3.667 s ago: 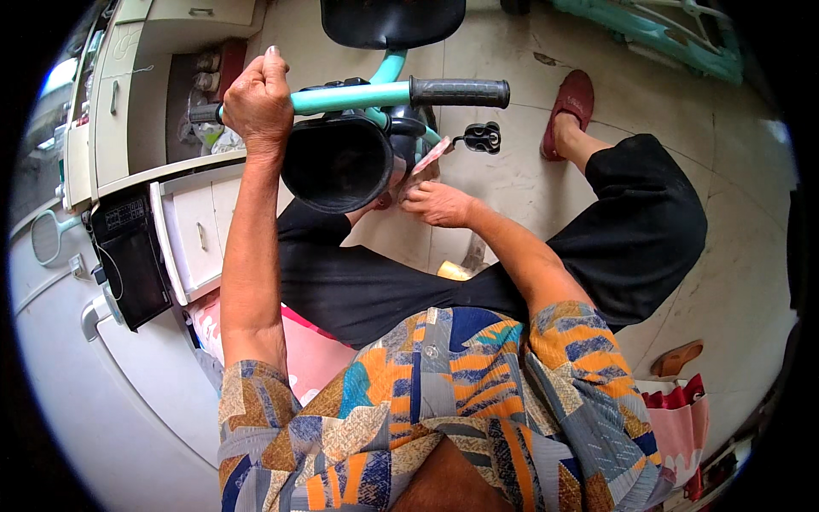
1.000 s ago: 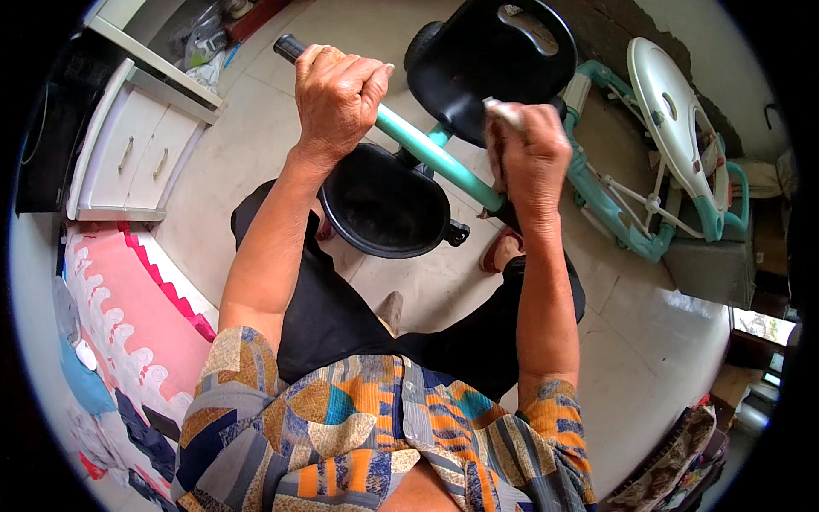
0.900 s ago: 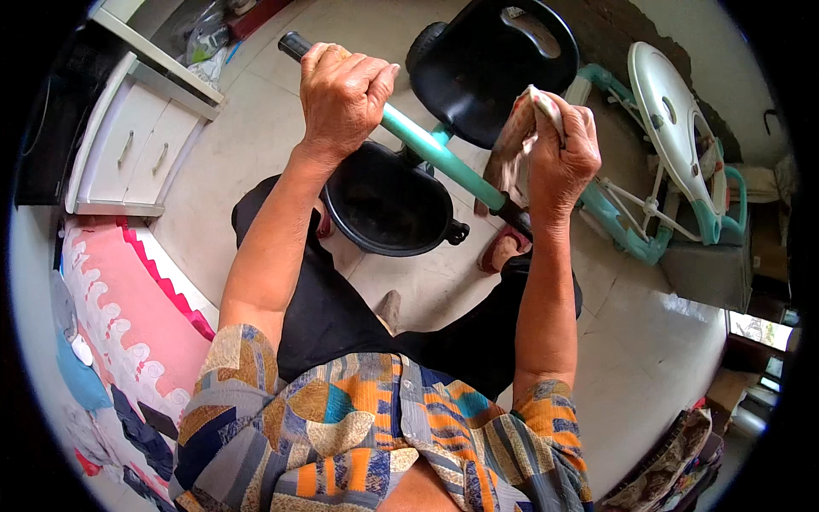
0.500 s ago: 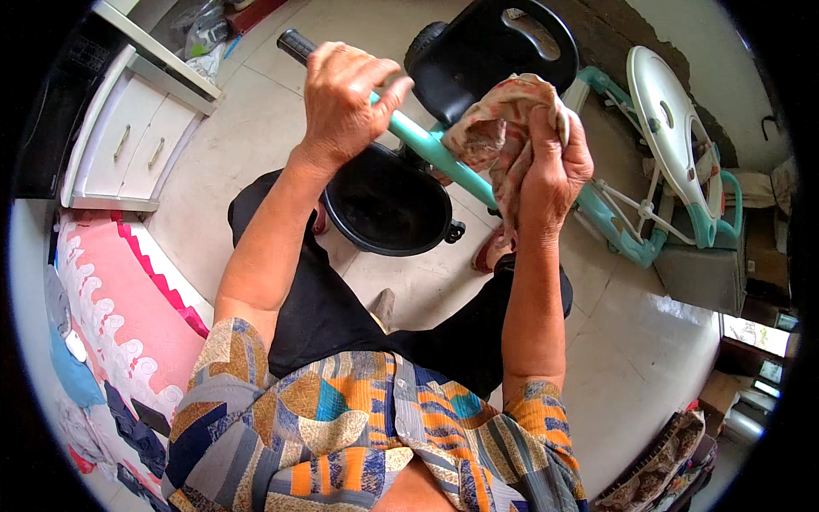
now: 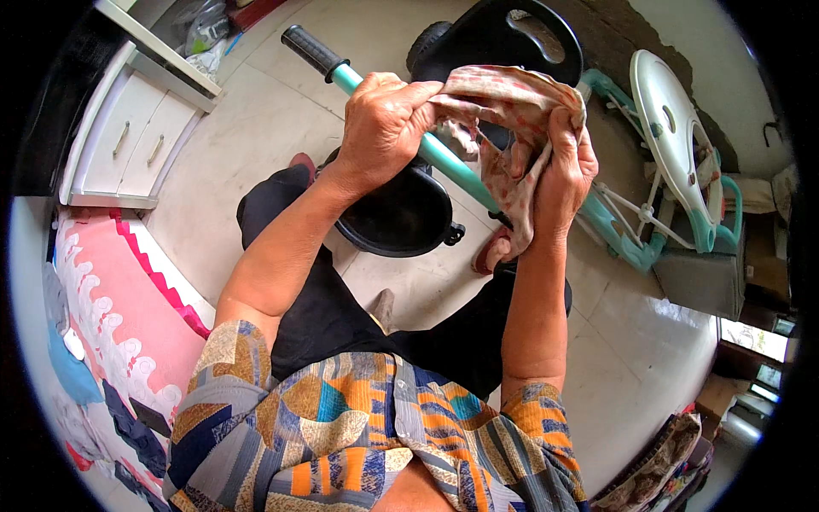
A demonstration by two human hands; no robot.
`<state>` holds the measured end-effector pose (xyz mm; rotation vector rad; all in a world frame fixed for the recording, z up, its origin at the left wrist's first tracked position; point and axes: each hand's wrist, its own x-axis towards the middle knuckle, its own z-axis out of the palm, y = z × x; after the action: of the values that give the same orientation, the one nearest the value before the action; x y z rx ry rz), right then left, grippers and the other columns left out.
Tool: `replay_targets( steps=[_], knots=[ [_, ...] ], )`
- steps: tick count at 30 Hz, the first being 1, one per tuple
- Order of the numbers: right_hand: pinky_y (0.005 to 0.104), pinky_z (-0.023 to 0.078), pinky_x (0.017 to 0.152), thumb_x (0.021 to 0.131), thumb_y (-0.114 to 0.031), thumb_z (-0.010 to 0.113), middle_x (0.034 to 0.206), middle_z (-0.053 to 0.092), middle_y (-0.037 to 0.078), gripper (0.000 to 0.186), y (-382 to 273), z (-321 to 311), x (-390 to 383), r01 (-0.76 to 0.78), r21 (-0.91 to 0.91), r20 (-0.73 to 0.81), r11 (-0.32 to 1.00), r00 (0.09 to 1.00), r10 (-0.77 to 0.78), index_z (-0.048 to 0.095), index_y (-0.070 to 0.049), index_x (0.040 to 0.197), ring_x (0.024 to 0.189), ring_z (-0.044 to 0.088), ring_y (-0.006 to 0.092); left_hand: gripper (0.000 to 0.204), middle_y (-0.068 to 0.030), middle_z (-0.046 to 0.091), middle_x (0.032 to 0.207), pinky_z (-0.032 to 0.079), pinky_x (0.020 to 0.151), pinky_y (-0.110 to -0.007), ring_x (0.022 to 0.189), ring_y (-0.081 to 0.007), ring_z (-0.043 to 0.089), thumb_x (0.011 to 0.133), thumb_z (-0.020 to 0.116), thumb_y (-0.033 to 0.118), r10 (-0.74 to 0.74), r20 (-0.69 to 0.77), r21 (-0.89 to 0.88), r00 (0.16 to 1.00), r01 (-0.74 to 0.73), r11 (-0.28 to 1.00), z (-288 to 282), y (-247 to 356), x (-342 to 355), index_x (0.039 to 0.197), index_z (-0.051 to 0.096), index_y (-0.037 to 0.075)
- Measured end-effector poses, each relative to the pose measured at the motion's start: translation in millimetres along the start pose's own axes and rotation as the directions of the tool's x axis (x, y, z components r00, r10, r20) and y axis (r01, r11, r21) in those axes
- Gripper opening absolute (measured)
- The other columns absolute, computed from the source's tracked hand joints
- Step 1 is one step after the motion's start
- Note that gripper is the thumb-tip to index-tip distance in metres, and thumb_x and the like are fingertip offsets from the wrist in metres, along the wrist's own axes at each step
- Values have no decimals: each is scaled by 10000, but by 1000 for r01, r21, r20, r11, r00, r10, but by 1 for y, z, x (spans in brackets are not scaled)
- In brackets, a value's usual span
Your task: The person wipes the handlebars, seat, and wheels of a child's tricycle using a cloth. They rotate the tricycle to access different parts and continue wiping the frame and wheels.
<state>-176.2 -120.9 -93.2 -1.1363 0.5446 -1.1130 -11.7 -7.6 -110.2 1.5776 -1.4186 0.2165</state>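
- Head view, left hand (image 5: 384, 128): closed around the teal metal handlebar tube (image 5: 452, 166) of a child's tricycle, fingers curled over the top; the fingertips also pinch one edge of a crumpled patterned cloth in faded pink and beige (image 5: 512, 128).
- Head view, right hand (image 5: 567, 166): closed on the other end of the patterned cloth, thumb and fingers bunching the fabric; a loose tail of cloth hangs down below this hand, in front of the tube.
- Patterned cloth: stretched between the two hands, draped across the handlebar tube, touching it. It lies above centre in the frame, just in front of the black plastic tricycle seat (image 5: 503, 34).
- Handlebar tube: runs diagonally from upper left to lower right; its upper end carries a black ribbed rubber grip (image 5: 314, 51), bare and clear of both hands.
- Black round plastic basket (image 5: 401, 213): sits directly below the tube, beneath the left wrist, above the person's knees in black trousers.
- White and teal folded frame (image 5: 674, 145): stands on the tiled floor to the right, well apart from the hands.
- White drawer cabinet (image 5: 136, 145): at upper left on the pale tiled floor.
- Pink cloth with white scalloped trim (image 5: 119, 316): at lower left, beside the person's left arm.
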Motion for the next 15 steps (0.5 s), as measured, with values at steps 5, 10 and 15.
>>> replay_targets(
  steps=[5,10,15],
  knots=[
    [289,551,834,929,-173,614,1075,672,93,335,10,-9,3,-129,-175,165,976,974,158,588,-19,1226,940,665,153,269,-59,687,1012,476,850,-252,911,-124,612,971,579,134,-245,225,-606,943,333,722,-8,19,-7,1159,647,-46],
    [338,460,934,844,-214,700,1101,650,83,457,-2,-5,-5,-293,-141,436,946,839,325,582,-15,1238,1000,603,168,240,-52,690,1004,504,878,-246,925,-106,623,990,534,126,-216,243,-762,946,324,560,-13,14,-8,1152,651,-7],
    [296,501,808,827,-99,698,920,683,14,237,3,-14,-8,-150,-397,438,906,836,330,680,-17,1049,844,617,113,206,-52,691,929,537,765,-242,825,-103,647,986,530,108,-332,131,-687,934,327,649,-12,14,-12,1095,651,-19]
  ],
)
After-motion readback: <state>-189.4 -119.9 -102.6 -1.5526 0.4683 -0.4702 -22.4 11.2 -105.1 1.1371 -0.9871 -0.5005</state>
